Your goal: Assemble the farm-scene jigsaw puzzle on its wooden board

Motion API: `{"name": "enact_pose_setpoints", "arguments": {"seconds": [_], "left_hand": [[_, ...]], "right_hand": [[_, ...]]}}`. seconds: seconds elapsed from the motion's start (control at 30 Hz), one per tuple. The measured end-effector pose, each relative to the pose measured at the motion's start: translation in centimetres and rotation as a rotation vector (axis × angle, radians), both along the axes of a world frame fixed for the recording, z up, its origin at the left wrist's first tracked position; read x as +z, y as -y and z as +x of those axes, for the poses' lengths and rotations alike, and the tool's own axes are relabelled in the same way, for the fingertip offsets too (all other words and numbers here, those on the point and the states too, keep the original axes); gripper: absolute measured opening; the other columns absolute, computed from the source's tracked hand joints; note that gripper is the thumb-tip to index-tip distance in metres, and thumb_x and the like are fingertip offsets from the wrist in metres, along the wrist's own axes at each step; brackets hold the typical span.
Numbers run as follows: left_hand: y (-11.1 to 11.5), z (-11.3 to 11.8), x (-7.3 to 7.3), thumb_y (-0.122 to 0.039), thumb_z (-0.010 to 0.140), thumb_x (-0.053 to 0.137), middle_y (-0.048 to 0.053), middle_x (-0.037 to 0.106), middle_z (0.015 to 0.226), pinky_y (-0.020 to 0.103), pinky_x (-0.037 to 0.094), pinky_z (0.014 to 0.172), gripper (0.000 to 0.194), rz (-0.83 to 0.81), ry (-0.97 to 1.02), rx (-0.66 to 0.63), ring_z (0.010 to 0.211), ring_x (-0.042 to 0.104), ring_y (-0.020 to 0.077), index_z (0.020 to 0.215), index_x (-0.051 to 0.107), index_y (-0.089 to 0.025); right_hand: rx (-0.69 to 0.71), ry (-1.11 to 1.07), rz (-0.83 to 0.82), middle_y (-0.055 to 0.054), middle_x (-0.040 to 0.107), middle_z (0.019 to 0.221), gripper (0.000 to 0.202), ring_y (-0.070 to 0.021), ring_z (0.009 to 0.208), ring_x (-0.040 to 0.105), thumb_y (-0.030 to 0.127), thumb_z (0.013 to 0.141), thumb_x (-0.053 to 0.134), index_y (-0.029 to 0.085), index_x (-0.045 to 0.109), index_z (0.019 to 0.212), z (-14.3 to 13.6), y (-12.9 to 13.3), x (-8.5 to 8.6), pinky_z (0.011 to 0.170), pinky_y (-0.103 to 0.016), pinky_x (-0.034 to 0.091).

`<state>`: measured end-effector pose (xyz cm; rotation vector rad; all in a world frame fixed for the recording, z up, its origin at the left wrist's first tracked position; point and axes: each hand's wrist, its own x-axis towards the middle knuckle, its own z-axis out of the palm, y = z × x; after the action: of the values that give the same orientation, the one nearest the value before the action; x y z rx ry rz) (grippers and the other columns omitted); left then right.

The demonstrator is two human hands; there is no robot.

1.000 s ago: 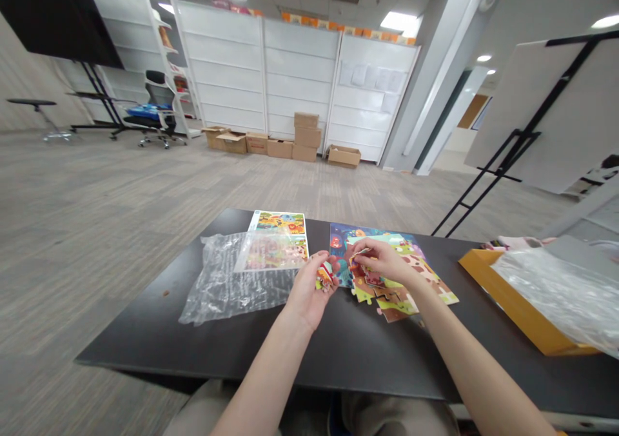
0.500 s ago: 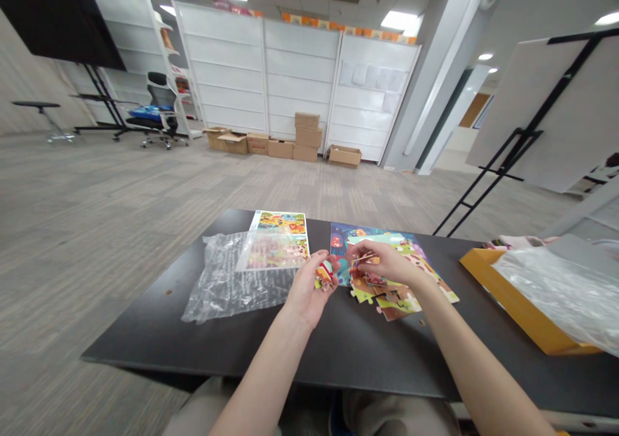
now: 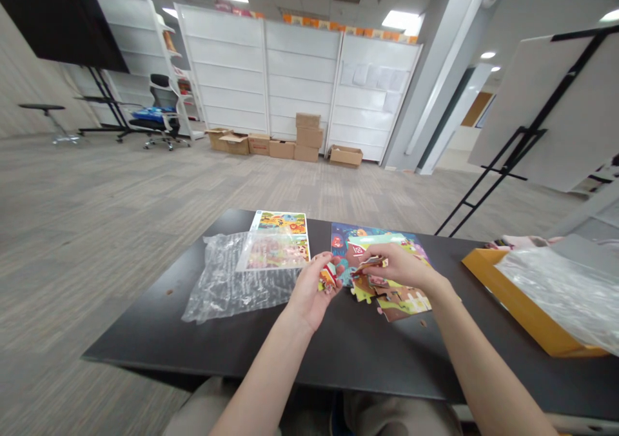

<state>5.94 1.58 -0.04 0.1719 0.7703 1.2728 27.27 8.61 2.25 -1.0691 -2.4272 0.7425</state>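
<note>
Several small jigsaw puzzle pieces [image 3: 328, 277] lie in the curled fingers of my left hand [image 3: 311, 292], palm turned up above the table. My right hand [image 3: 399, 265] pinches a jigsaw puzzle piece [image 3: 368, 265] between thumb and fingers, a little above the partly assembled jigsaw puzzle [image 3: 399, 302]. That puzzle has green, brown and white-fence parts and rests on a dark blue illustrated board [image 3: 341, 231]. My right hand and forearm hide some of the puzzle. A printed picture sheet [image 3: 283, 220] with animals lies left of the board.
A clear plastic bag [image 3: 222, 281] overlaps the sheet on the black table [image 3: 193, 352]. At the right stands a yellow box [image 3: 517, 304] with clear plastic wrap [image 3: 556, 287] in it. A tiny brown scrap [image 3: 423, 324] lies near the puzzle.
My right hand has shifted slightly right and up with the piece, uncovering a red barn picture on the puzzle. My left hand has moved a little to the right, still holding its pieces.
</note>
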Motion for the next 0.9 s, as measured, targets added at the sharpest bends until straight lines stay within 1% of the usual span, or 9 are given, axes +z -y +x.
{"name": "enact_pose_setpoints", "arguments": {"seconds": [0.1, 0.27, 0.33, 0.47, 0.57, 0.7, 0.73, 0.8, 0.9], "left_hand": [[0.0, -0.1, -0.1, -0.015, 0.079, 0.074, 0.005, 0.072, 0.089, 0.02, 0.052, 0.053, 0.017, 0.005, -0.007, 0.006, 0.07, 0.071, 0.0152, 0.09, 0.061, -0.018], [-0.2, -0.2, -0.5, -0.017, 0.077, 0.077, 0.004, 0.072, 0.085, 0.019, 0.051, 0.053, 0.021, 0.006, -0.011, 0.023, 0.068, 0.071, 0.0139, 0.091, 0.06, -0.018], [-0.3, -0.2, -0.6, -0.017, 0.077, 0.077, 0.004, 0.072, 0.084, 0.019, 0.05, 0.052, 0.022, -0.002, -0.018, 0.043, 0.067, 0.071, 0.0139, 0.091, 0.06, -0.018], [-0.4, -0.4, -0.7, -0.014, 0.076, 0.076, 0.002, 0.071, 0.083, 0.017, 0.046, 0.049, 0.022, -0.018, -0.044, 0.128, 0.065, 0.07, 0.0129, 0.09, 0.059, -0.019], [-0.4, -0.5, -0.5, -0.012, 0.079, 0.071, 0.003, 0.071, 0.084, 0.018, 0.046, 0.049, 0.017, -0.019, -0.055, 0.153, 0.066, 0.07, 0.0132, 0.091, 0.06, -0.018], [-0.2, -0.6, -0.2, -0.018, 0.088, 0.065, 0.009, 0.072, 0.09, 0.024, 0.055, 0.057, 0.006, -0.034, 0.034, 0.054, 0.075, 0.073, 0.0183, 0.091, 0.062, -0.015], [-0.2, -0.6, -0.2, -0.022, 0.09, 0.064, 0.01, 0.072, 0.091, 0.027, 0.057, 0.06, 0.008, -0.04, 0.072, 0.015, 0.077, 0.073, 0.0196, 0.091, 0.062, -0.015], [-0.1, -0.6, -0.3, -0.031, 0.093, 0.061, 0.011, 0.073, 0.091, 0.033, 0.06, 0.067, 0.016, -0.044, 0.138, -0.073, 0.078, 0.073, 0.0212, 0.093, 0.063, -0.014], [0.1, -0.5, -0.8, -0.039, 0.094, 0.061, 0.011, 0.073, 0.088, 0.041, 0.061, 0.074, 0.026, -0.024, 0.193, -0.211, 0.078, 0.074, 0.0234, 0.1, 0.065, -0.014]], "right_hand": [[-0.087, -0.088, 0.074, -0.004, 0.076, 0.087, 0.02, -0.0211, 0.078, 0.066, 0.039, 0.085, 0.07, 0.021, 0.075, 0.091, 0.4, -0.9, -0.7, 0.073, -0.032, 0.051], [-0.201, -0.211, 0.063, -0.003, 0.071, 0.079, 0.025, -0.0198, 0.073, 0.063, 0.044, 0.082, 0.071, 0.02, 0.07, 0.084, 0.2, -2.0, -2.0, 0.067, -0.031, 0.05], [-0.222, -0.253, 0.024, -0.002, 0.07, 0.079, 0.027, -0.0196, 0.072, 0.064, 0.047, 0.08, 0.072, 0.02, 0.068, 0.084, 0.0, -2.1, -2.2, 0.066, -0.031, 0.05], [-0.255, -0.341, -0.124, -0.001, 0.07, 0.079, 0.033, -0.0194, 0.07, 0.066, 0.049, 0.077, 0.076, 0.019, 0.067, 0.087, 0.5, -2.0, -1.8, 0.064, -0.031, 0.052], [-0.288, -0.388, -0.206, -0.001, 0.07, 0.075, 0.036, -0.019, 0.068, 0.066, 0.049, 0.071, 0.082, 0.018, 0.066, 0.083, 1.2, -2.2, -1.5, 0.062, -0.031, 0.053], [-0.333, -0.555, -0.33, -0.002, 0.07, 0.071, 0.04, -0.0172, 0.063, 0.066, 0.049, 0.068, 0.085, 0.018, 0.063, 0.082, 0.6, -1.8, -1.5, 0.061, -0.031, 0.055], [-0.317, -0.589, -0.379, -0.002, 0.071, 0.071, 0.04, -0.0168, 0.061, 0.066, 0.048, 0.069, 0.085, 0.018, 0.063, 0.083, 0.0, -1.5, -1.5, 0.061, -0.031, 0.056], [-0.238, -0.598, -0.472, -0.002, 0.072, 0.073, 0.039, -0.0168, 0.061, 0.067, 0.047, 0.069, 0.086, 0.018, 0.064, 0.084, -1.4, -0.6, -1.5, 0.062, -0.031, 0.057], [-0.095, -0.515, -0.547, -0.002, 0.073, 0.075, 0.037, -0.0183, 0.065, 0.069, 0.045, 0.068, 0.087, 0.018, 0.066, 0.084, -3.4, 0.8, -1.6, 0.062, -0.031, 0.057]]}}
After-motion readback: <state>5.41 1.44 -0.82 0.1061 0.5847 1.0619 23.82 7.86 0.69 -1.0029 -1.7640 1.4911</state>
